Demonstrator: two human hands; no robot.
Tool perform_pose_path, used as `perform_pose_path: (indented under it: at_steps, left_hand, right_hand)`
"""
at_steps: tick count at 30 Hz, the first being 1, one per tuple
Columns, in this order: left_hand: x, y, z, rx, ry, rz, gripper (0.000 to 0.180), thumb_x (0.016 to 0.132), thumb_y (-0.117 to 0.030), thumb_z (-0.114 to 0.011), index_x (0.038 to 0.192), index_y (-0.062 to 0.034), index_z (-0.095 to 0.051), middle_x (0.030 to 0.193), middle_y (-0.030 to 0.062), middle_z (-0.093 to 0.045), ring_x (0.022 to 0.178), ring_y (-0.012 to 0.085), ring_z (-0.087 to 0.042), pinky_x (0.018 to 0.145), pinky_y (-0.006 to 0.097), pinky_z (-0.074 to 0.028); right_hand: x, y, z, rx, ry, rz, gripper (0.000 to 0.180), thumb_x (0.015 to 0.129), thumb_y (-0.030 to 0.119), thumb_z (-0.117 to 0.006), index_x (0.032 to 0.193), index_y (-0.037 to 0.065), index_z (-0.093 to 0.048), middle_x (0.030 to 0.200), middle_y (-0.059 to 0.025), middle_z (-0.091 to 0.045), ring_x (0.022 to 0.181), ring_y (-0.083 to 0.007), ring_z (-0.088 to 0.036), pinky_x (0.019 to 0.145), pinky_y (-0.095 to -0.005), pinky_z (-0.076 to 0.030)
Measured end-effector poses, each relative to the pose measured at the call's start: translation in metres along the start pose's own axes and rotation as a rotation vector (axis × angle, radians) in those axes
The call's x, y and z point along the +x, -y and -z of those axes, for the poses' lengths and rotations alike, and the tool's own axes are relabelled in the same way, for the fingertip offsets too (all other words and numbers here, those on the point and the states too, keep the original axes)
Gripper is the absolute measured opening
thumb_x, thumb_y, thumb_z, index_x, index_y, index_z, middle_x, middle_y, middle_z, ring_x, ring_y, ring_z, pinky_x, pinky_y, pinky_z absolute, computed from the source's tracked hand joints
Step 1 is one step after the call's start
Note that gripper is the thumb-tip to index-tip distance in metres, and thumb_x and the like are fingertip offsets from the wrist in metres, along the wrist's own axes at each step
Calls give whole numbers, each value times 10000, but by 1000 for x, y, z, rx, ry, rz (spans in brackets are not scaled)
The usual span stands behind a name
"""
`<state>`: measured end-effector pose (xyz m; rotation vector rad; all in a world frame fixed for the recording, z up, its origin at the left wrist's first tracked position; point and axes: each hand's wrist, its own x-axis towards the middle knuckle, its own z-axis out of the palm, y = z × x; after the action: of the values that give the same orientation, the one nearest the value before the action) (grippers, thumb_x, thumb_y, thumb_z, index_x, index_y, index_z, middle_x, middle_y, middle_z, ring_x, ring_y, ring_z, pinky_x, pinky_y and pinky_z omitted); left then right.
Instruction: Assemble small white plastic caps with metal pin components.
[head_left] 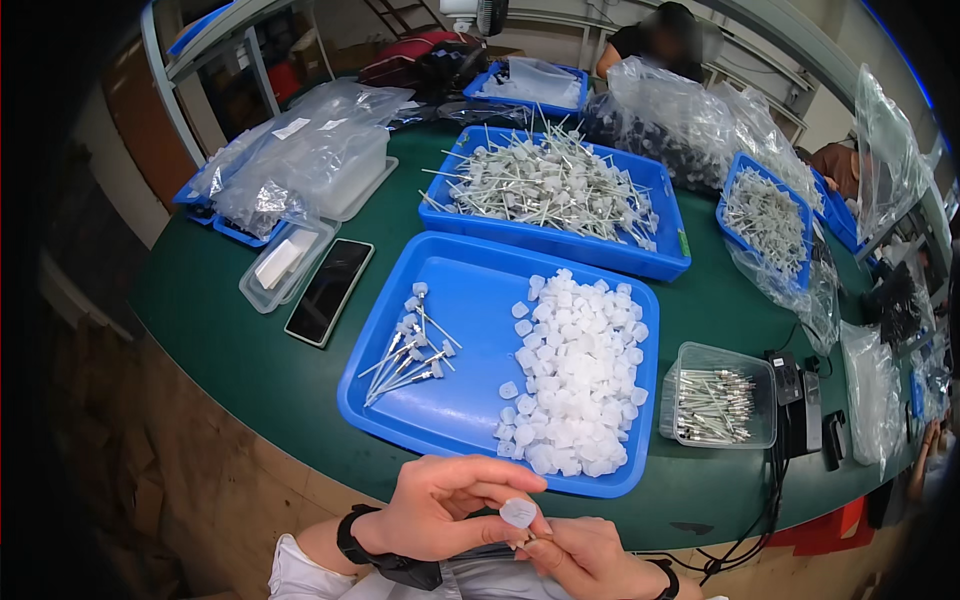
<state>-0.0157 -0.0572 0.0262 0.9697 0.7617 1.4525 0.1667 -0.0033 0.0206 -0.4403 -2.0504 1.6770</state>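
Note:
My left hand (440, 505) is closed, with thumb and fingers pinching a translucent white plastic cap (517, 513). Touching it, my right hand (585, 558) is closed just below the cap; what its fingertips grip is mostly hidden. Both hands are in front of a shallow blue tray (455, 285). A heap of loose white caps (575, 370) fills the tray's right side. On its left lies a small group of thin metal-and-white rods with caps on their ends (408, 355).
Behind stands a blue bin (650, 255) piled with capped rods. A clear container of rods (720, 400) is at right, beside black devices and cables (790, 400). A phone (330, 290) and plastic bags (310, 150) lie left. A person (660, 40) sits across the table.

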Motion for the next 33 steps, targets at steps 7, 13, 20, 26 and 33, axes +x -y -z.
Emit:
perform_pose_path:
  at_steps: [7, 13, 20, 26, 33]
  left_hand:
    - [-10, 4, 1, 235, 35, -137, 256, 766, 57, -662, 998, 122, -576, 894, 215, -652, 826, 255, -668, 712, 309, -554]
    - [-7, 7, -8, 2, -10, -17, 264, 758, 28, -687, 999, 99, -606, 932, 178, -659, 864, 207, -655, 761, 292, -532]
    - [-7, 21, 0, -10, -25, -172, 242, 710, 119, -682, 938, 107, -602, 812, 253, -644, 747, 269, -657, 614, 314, -545]
    - [-6, 19, -4, -132, -79, -92, 212, 718, 105, -685, 916, 99, -609, 799, 253, -644, 743, 272, -658, 607, 314, -544]
    - [-9, 22, 0, -157, -2, -119, 223, 775, 101, -627, 995, 119, -592, 913, 219, -639, 835, 212, -641, 712, 286, -548]
  right_hand:
    - [-3, 1, 3, -58, -18, 140, 73, 857, 50, -557, 827, 0, -600, 642, -92, -569, 547, -225, -572, 500, -312, -428]
    - [4, 5, 2, -211, -248, 320, 66, 784, 25, -638, 838, -10, -624, 629, -102, -542, 521, -228, -530, 473, -316, -394]
    - [2, -5, -3, -260, -268, 379, 163, 747, -25, -659, 905, -26, -622, 639, -108, -529, 508, -229, -507, 455, -312, -380]
    - [2, -2, 2, -284, -222, 411, 213, 759, -30, -639, 963, -62, -589, 660, -134, -532, 523, -254, -516, 465, -320, -394]
    - [1, -2, 8, -296, -119, 420, 212, 771, -34, -612, 972, -92, -573, 686, -138, -567, 562, -283, -552, 524, -349, -445]
